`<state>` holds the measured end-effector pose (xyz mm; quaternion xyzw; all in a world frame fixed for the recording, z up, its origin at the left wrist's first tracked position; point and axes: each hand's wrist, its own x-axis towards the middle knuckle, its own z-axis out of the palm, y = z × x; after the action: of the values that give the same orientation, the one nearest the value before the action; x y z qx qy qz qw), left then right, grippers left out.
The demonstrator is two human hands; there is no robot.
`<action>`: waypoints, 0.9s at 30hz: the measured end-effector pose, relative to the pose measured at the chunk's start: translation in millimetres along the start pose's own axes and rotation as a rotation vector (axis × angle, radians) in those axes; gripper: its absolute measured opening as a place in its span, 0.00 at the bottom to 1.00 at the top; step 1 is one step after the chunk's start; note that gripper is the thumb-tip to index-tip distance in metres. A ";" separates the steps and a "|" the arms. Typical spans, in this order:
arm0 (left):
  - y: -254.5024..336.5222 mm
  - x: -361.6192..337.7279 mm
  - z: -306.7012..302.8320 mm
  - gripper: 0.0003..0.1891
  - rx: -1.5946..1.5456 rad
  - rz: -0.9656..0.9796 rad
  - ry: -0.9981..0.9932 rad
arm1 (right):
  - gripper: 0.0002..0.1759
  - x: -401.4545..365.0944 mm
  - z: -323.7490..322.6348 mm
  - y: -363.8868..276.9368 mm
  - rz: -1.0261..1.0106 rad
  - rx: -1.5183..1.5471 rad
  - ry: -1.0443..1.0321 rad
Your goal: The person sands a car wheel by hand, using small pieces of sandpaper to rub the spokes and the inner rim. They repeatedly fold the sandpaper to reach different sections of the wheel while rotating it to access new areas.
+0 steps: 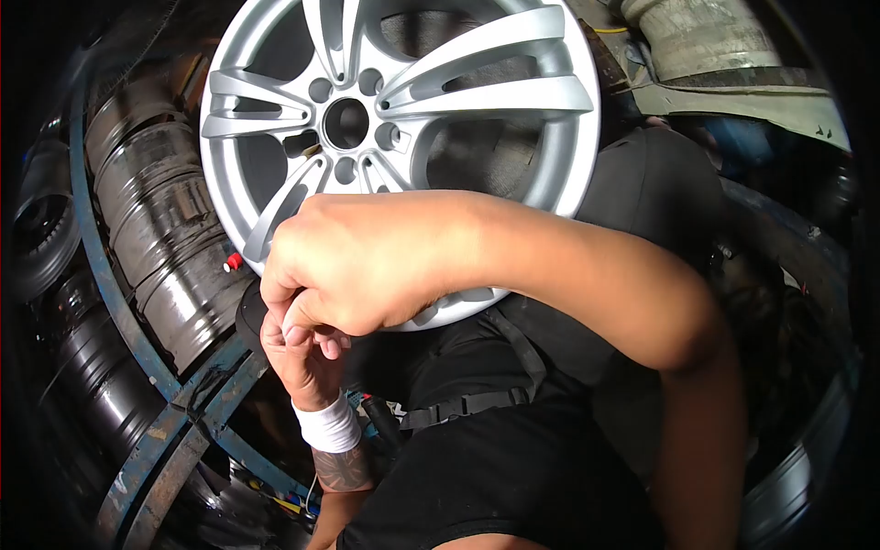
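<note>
A silver multi-spoke alloy wheel rim (579,174) rests face up on my lap, its lower part covered by my right forearm. My right hand (335,261) reaches across the front of the rim with its fingers curled and pinched together. Just below, my left hand (307,362), with a white wristband (328,427), meets the right fingertips near the rim's lower-left edge. Its visible fingers are bent in. Whatever lies between the fingers of both hands is hidden. A small red piece with a white tip (233,263) shows beside the rim edge, left of my hands.
Stacked metal wheels (160,215) lie at the left behind a worn blue metal frame (128,321). A large pale cylindrical object (701,37) stands at the upper right above a light panel (752,105). A black buckled strap (467,405) crosses my waist.
</note>
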<state>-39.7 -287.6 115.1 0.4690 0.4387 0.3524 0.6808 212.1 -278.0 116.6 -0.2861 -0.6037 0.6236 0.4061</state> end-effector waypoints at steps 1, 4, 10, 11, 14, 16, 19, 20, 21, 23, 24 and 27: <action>-3.9 -0.7 -3.9 0.14 0.026 -0.008 0.008 | 0.10 -2.7 0.5 -0.7 -0.015 -0.049 0.021; -14.3 -7.5 -7.1 0.10 0.171 -0.058 0.026 | 0.07 -19.6 0.4 -4.9 -0.028 -0.458 0.116; -40.5 -37.3 28.6 0.04 0.931 -0.029 -0.215 | 0.12 -41.5 -22.6 -21.7 0.520 -1.221 0.068; -39.4 -39.6 34.6 0.05 0.964 -0.113 -0.218 | 0.12 -43.8 -22.9 -22.4 0.481 -1.185 0.077; -33.5 -37.3 46.3 0.08 1.122 -0.067 -0.297 | 0.15 -45.4 -16.3 -24.3 0.396 -1.032 0.084; -30.8 -34.5 46.2 0.10 1.255 0.078 -0.370 | 0.20 -40.1 -11.7 -23.3 0.380 -0.963 -0.026; -25.7 -32.0 51.5 0.13 1.247 0.109 -0.376 | 0.30 -32.3 -6.0 -22.7 0.426 -0.942 -0.151; -24.0 -30.9 53.6 0.13 1.256 0.085 -0.382 | 0.30 -31.5 -6.8 -24.8 0.443 -0.953 -0.169; -22.4 -29.8 55.6 0.12 1.265 0.062 -0.389 | 0.29 -32.1 -6.5 -25.2 0.444 -0.968 -0.167; -21.7 -30.0 52.0 0.12 1.244 -0.049 -0.408 | 0.29 -33.6 -4.2 -24.3 0.432 -1.001 -0.144; -21.7 -29.9 50.4 0.12 1.260 -0.061 -0.423 | 0.29 -34.2 -3.5 -24.1 0.418 -1.020 -0.123; -21.9 -29.0 49.5 0.13 1.283 -0.041 -0.472 | 0.26 -35.4 -5.4 -28.5 0.393 -1.042 -0.186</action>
<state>-2.9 -336.6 110.7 0.8354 0.4095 -0.1019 0.3521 239.2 -307.1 139.4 -0.4999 -0.8003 0.3296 0.0325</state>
